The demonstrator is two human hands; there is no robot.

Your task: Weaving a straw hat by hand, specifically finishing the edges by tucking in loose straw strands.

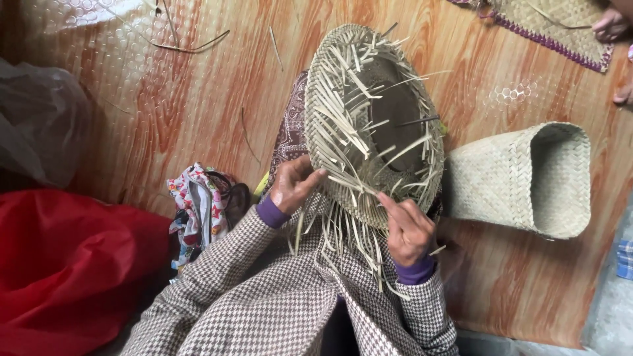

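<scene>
on your lap: the half-woven straw hat [369, 118] stands tipped on its rim, hollow side toward you, loose strips bristling round the brim and hanging down over your checked jacket.
left hand: your left hand [293, 184] sits at the near-left edge of the brim, fingers [310, 177] curled and pinched on a strip or two; the grip looks closed, though the strands inside it are hard to tell apart.
right hand: your right hand [409, 231] is at the lower right of the brim, forefinger and thumb drawn together on a single strip, the other fingers folded in.
step in hand: by the look of it you are working the free strip ends into the brim edge, at the near side, with many ends not yet tucked.
next move: it seems to call for a steady hold with the left while the right threads its strip under a neighbour and pulls it snug, without creasing it.
on the floor: a finished woven basket [527, 178] lies on its side just beside the hat, to the right; a red bag [66, 264] and a patterned cloth [198, 204] lie to the left.
far corner: another person's hand [610, 25] rests on a woven mat [560, 26].
</scene>
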